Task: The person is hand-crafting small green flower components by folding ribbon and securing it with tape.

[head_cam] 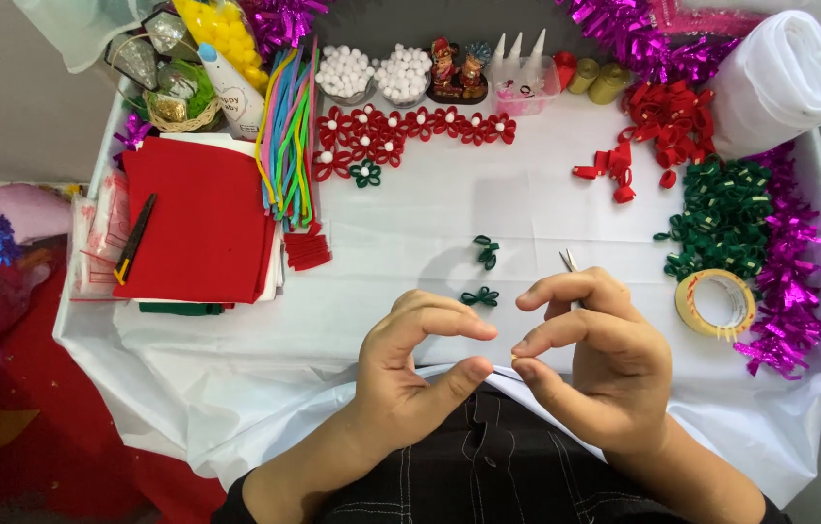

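Note:
My left hand [410, 374] hovers at the near edge of the white-covered table [527, 209]. Its fingers are curled, the thumb and forefinger are apart, and I see nothing between them. My right hand [609, 359] is beside it, thumb tip against forefinger tip. It grips a small metal tool, scissors or tweezers [569, 260], whose pointed tips stick out past the fingers. Two small green ribbon bows lie just beyond the hands: one [480, 296] near my left forefinger, the other [486, 251] a little farther away.
A stack of red felt [202, 228] with a black pen [135, 238] lies left, next to coloured pipe cleaners [286, 136]. A row of red ribbon flowers [410, 126], pompom bowls [347, 73] and a box of glue bottles [524, 82] stand behind. Red loops [663, 121], green loops [726, 218], a tape roll [716, 303] and purple tinsel [789, 291] are right.

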